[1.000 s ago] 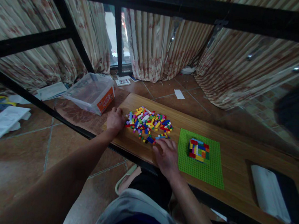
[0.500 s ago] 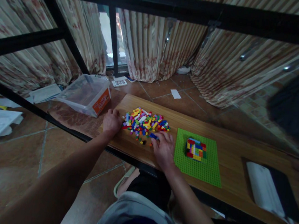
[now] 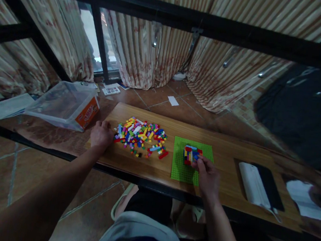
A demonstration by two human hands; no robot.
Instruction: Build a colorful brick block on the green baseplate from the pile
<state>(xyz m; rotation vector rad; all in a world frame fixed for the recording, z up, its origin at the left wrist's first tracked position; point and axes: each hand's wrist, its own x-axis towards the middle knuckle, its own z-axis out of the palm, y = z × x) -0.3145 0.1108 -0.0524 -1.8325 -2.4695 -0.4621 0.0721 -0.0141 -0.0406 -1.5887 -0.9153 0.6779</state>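
My right hand (image 3: pixel 208 174) is closed over the green baseplate (image 3: pixel 178 169), with a small blue brick (image 3: pixel 196 157) pinched between thumb and fingertips. The brick is at the top of a multicoloured brick build (image 3: pixel 187 161) on that plate; whether it touches is hidden by the fingers. My left hand (image 3: pixel 101 134) rests on the left end of the wooden table with its fingers curled in, and no object shows in it. Just to its right spreads a loose pile of small coloured bricks (image 3: pixel 141 132).
A clear plastic box (image 3: pixel 62 103) with an orange label stands beyond the table's left end. Right of the baseplate lie a white object (image 3: pixel 253 184) and a dark flat item (image 3: pixel 270 188). A dark metal bar crosses above, in front of curtains (image 3: pixel 166 56).
My right hand has moved right from the brick pile to the build on the baseplate, carrying a blue brick. My left hand stays beside the pile. The view has turned right.
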